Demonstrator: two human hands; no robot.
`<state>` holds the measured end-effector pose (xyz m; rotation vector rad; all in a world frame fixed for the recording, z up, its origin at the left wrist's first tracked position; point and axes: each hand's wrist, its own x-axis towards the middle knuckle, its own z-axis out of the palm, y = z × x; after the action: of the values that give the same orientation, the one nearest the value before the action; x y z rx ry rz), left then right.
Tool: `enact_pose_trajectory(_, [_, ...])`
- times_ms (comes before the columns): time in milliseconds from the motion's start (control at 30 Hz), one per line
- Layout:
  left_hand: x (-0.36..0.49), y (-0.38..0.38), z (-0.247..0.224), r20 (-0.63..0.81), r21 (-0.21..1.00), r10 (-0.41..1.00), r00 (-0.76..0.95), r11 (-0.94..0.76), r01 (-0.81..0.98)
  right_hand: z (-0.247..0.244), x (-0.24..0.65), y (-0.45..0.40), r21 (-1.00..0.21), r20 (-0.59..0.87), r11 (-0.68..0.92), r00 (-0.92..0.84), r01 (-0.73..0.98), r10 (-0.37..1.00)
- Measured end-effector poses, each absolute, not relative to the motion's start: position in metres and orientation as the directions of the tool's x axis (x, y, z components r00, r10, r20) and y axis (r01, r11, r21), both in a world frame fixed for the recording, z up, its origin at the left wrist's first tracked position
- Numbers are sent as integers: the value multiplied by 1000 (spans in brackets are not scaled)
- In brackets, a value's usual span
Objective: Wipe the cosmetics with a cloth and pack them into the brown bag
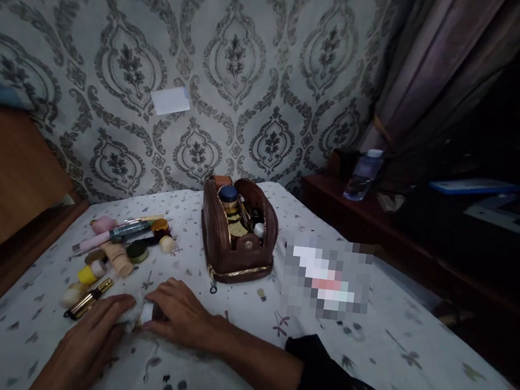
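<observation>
Low in the view, my right hand [180,314] curls its fingers round a small container with a white cap [147,313]; the rest of that container is mostly hidden by the hand. Just left of it, my left hand [98,333] has its fingers bent and pressed together, their tips beside the cap; whatever they hold is hidden. Beyond the left hand lies a gold and black lipstick tube [91,298]. Further back a brown toiletry bag [214,249] stands unzipped, with a blue-lidded jar [229,194] and other cosmetics inside.
Loose cosmetics lie at left, among them a green tube [130,230], a beige tube [119,259] and a yellow-capped item [87,275]. A blurred-out item [325,281] lies right of the bag. A water bottle [364,175] stands on the dark ledge [324,190].
</observation>
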<state>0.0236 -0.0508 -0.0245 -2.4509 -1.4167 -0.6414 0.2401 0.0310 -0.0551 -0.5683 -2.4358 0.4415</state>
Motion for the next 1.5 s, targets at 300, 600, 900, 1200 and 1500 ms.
enact_pose_trajectory(300, [8, -66, -22, 451, 36, 801, 394, -457, 889, -52, 239, 32, -470, 384, 824, -767, 317, 514])
enact_pose_trajectory(600, [-36, -76, -41, 526, 14, 786, 326, -391, 920, -52, 242, 33, -591, 357, 762, -762, 264, 540])
enact_pose_trajectory(900, [-32, -83, -45, 440, 135, 870, 224, -311, 941, -48, 239, 36, -602, 283, 749, -804, 276, 523])
enact_pose_trajectory(1200, [28, -87, -3, 573, 121, 806, 146, -260, 958, -50, 238, 37, -698, 302, 676, -760, 236, 576])
enact_pose_trajectory(1500, [87, -77, -8, 311, -111, 893, 326, -306, 945, -45, 237, 35, -747, 269, 611, -723, 261, 637])
